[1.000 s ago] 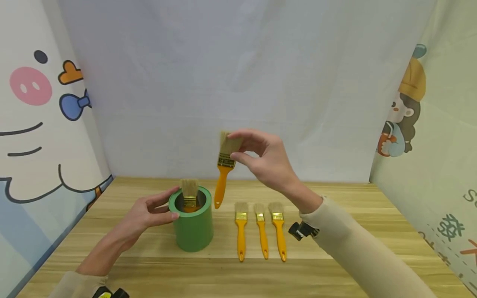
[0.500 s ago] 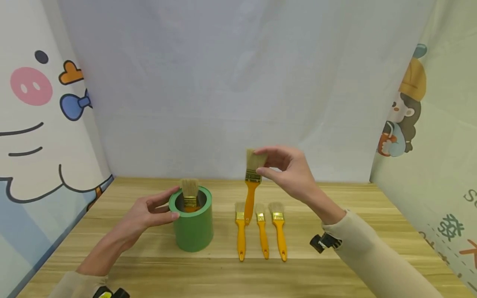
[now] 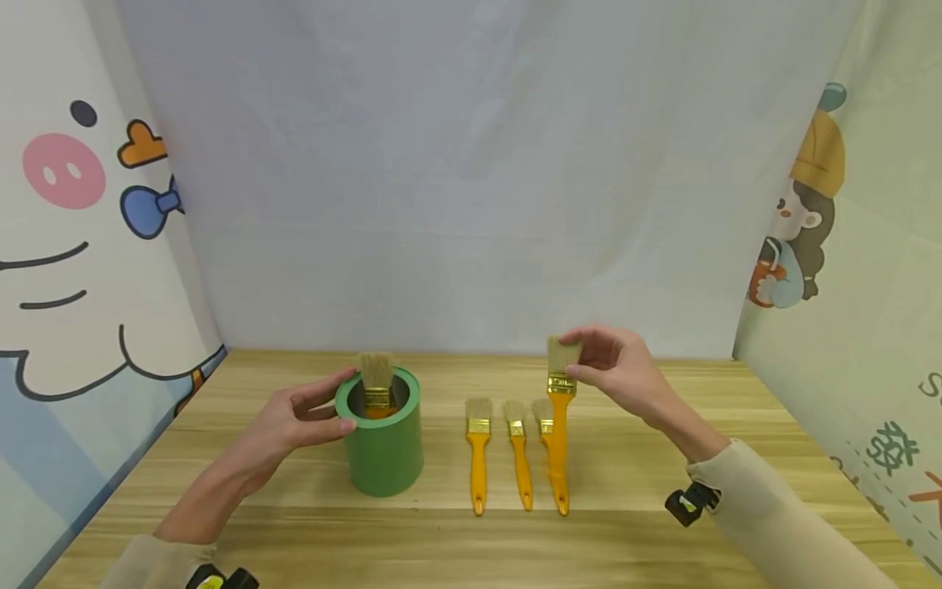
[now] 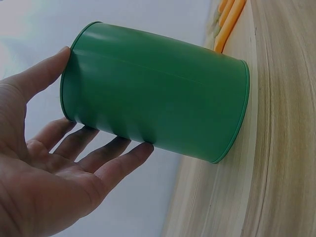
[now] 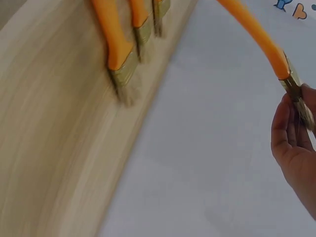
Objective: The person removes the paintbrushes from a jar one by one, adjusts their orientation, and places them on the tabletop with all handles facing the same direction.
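My left hand (image 3: 290,425) holds the green can (image 3: 386,458) near its top, thumb on one side and fingers against the other, also in the left wrist view. The can stands upright, and a paintbrush (image 3: 377,372) sits in it with bristles up. My right hand (image 3: 625,372) pinches a second paintbrush (image 3: 561,380) by its bristles, its orange handle hanging down. That handle overlaps the rightmost brush (image 3: 544,413) on the table and hides part of it. Further left lie a narrow paintbrush (image 3: 519,458) and a wider paintbrush (image 3: 478,458), both bristles away from me.
The wooden table (image 3: 412,548) ends at a pale cloth backdrop (image 3: 471,180). Printed cartoon cloths hang at the left (image 3: 66,245) and right (image 3: 868,270). In the right wrist view several brushes lie close to the table's far edge.
My right hand has carried its paintbrush rightward and down, from beside the can to over the rightmost brush in the row. The left hand and can have stayed put.
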Demonstrator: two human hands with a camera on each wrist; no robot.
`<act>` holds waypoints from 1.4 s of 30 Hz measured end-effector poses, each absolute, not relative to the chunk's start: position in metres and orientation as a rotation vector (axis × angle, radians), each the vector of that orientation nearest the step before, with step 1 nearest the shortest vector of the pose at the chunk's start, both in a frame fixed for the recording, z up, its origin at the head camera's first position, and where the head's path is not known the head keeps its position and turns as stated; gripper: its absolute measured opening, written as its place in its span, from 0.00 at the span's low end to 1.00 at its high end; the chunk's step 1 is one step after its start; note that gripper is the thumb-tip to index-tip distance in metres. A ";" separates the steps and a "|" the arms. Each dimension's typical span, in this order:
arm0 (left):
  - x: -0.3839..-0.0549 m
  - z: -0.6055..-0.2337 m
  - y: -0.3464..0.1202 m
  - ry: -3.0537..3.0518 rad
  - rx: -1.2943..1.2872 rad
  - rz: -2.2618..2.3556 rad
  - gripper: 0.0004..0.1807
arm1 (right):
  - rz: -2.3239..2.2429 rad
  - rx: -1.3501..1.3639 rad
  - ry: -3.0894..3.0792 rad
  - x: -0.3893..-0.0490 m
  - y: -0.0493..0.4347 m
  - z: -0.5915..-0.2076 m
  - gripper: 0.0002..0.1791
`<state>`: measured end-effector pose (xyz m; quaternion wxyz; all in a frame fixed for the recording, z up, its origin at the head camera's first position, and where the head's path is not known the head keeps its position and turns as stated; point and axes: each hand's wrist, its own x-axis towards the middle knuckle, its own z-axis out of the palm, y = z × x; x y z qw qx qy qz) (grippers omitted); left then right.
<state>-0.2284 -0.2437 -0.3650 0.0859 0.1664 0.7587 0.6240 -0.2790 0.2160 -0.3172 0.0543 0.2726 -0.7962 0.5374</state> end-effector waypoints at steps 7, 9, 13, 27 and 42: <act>-0.228 -0.366 -0.244 2.272 0.488 1.850 0.43 | 1.587 0.716 -2.603 -0.287 0.249 -0.339 0.19; -0.229 -0.366 -0.244 2.276 0.485 1.848 0.43 | 1.577 0.681 -2.649 -0.287 0.255 -0.346 0.20; -0.229 -0.365 -0.243 2.273 0.488 1.851 0.43 | 1.599 0.602 -2.721 -0.288 0.264 -0.358 0.22; -0.229 -0.366 -0.243 2.276 0.475 1.848 0.43 | 1.745 0.585 -2.805 -0.305 0.278 -0.391 0.22; -0.228 -0.366 -0.244 2.306 0.462 1.837 0.43 | 1.478 0.659 -2.942 -0.326 0.276 -0.409 0.21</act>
